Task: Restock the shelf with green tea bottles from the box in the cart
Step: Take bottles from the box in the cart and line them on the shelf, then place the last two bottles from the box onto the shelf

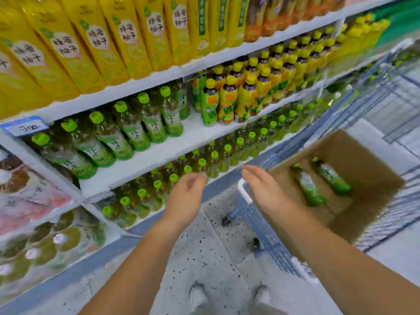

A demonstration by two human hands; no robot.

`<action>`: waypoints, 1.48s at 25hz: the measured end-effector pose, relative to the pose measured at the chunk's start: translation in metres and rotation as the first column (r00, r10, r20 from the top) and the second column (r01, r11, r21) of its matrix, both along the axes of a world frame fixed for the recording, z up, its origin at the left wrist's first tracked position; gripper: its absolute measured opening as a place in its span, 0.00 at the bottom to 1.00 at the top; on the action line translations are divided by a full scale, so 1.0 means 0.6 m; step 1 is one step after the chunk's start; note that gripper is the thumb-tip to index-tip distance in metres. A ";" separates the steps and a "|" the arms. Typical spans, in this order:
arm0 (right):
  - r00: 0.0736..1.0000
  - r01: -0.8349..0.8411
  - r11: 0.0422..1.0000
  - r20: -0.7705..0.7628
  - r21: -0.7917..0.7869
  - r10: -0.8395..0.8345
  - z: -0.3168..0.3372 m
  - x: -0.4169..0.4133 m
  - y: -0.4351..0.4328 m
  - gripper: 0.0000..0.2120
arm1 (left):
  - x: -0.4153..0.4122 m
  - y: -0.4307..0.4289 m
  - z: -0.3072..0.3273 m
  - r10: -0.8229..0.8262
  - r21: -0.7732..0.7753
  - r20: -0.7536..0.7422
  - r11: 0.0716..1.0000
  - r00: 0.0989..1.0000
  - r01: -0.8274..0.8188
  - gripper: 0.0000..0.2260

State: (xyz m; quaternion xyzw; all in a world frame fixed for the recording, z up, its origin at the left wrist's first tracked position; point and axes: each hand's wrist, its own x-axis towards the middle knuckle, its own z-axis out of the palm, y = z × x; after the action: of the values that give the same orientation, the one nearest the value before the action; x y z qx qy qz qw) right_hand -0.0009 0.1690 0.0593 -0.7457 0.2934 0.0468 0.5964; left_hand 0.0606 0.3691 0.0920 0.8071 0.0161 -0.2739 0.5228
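I can't read the smeared labels on the pink packs (34,201) at lower left, and the cart (268,233) runs off the frame's right edge.

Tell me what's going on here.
A person is restocking a store shelf with green tea bottles. Both hands are empty right now: the left hand hovers open near the lower shelf rows, and the right hand is open over the edge of the blue cart. The cardboard box in the cart holds two green tea bottles lying on their sides. The middle shelf has bare space in front of its green tea row.
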 end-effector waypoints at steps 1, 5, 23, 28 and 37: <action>1.000 0.016 1.000 0.008 0.004 -0.016 0.014 -0.032 -0.007 0.17 | -0.016 -0.012 0.015 -0.026 -0.006 0.004 1.000 1.000 0.026 0.17; 0.996 0.087 0.996 0.014 0.001 -0.087 0.056 -0.154 -0.058 0.16 | -0.096 -0.073 0.056 -0.130 -0.020 0.033 0.991 0.991 0.131 0.18; 0.968 0.117 0.990 -0.211 -0.085 -0.132 0.068 -0.370 -0.486 0.16 | -0.311 -0.504 -0.006 -0.111 -0.037 -0.212 0.994 0.971 0.106 0.20; 0.944 0.144 0.981 -0.279 -0.130 -0.176 0.003 -0.313 -0.572 0.10 | -0.244 -0.619 -0.097 -0.233 0.077 -0.229 0.963 0.945 0.256 0.19; 0.878 -0.128 0.964 -0.478 -0.231 0.002 -0.210 -0.213 -0.780 0.22 | -0.165 -0.764 -0.358 -0.195 0.218 -0.320 0.937 0.927 0.272 0.14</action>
State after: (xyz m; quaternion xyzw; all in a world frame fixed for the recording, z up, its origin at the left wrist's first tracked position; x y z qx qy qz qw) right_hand -0.1289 -0.2990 -0.0666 -0.7916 0.4085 0.2093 0.4034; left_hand -0.0385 -0.0894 -0.1226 0.8147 0.0320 -0.4467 0.3684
